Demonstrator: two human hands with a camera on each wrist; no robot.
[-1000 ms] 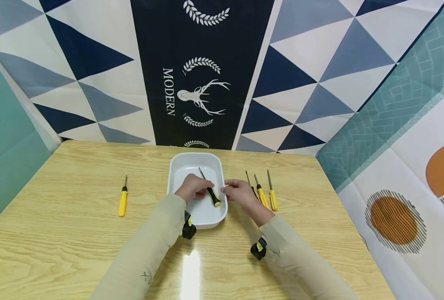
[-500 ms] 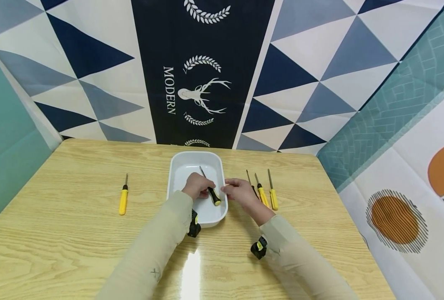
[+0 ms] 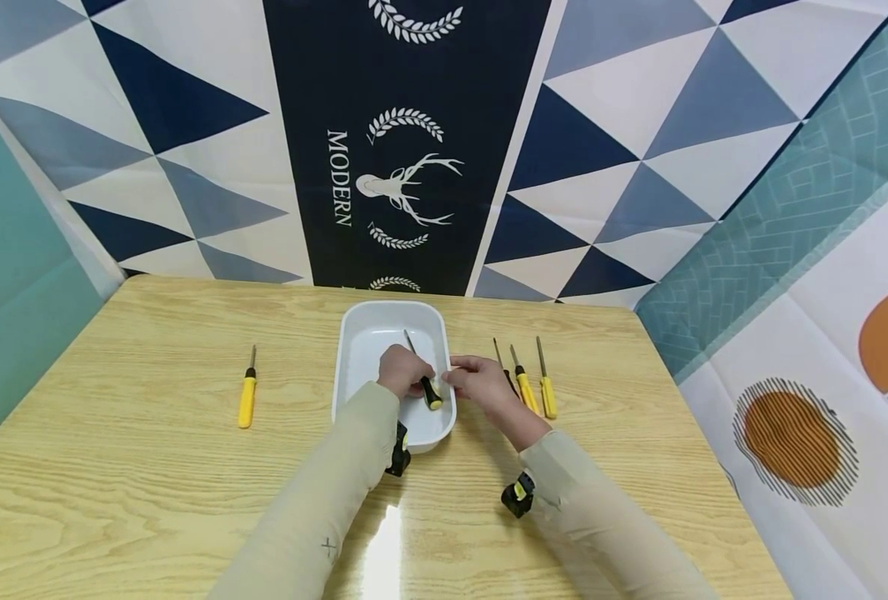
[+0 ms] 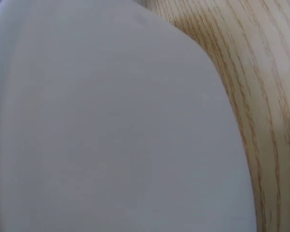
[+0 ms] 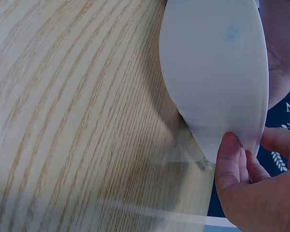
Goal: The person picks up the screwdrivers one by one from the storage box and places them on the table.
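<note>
In the head view a white rectangular tub [image 3: 368, 433] stands on the wooden table. My left hand [image 3: 404, 370] is inside it and grips a screwdriver [image 3: 432, 395] whose black and yellow handle points toward me, with its thin shaft angled to the far left. My right hand [image 3: 481, 382] pinches the tub's right rim; the right wrist view shows the fingers [image 5: 228, 150] against the outer wall and the thumb on the inner side. Only the tub's pale wall [image 4: 125, 121] and some table show in the left wrist view, so the left hand is out of sight there.
To the left lies a yellow screwdriver [image 3: 247, 402]. Right of the tub are a dark-handled screwdriver [image 3: 499, 354], a yellow and black one [image 3: 524, 390] and a yellow one [image 3: 548, 397], beside my right wrist. A patterned cloth wall [image 3: 398, 150] rises behind the table.
My left hand and forearm have shifted slightly to the right inside the tub, with the screwdriver in the hand. The right hand stays at the rim.
</note>
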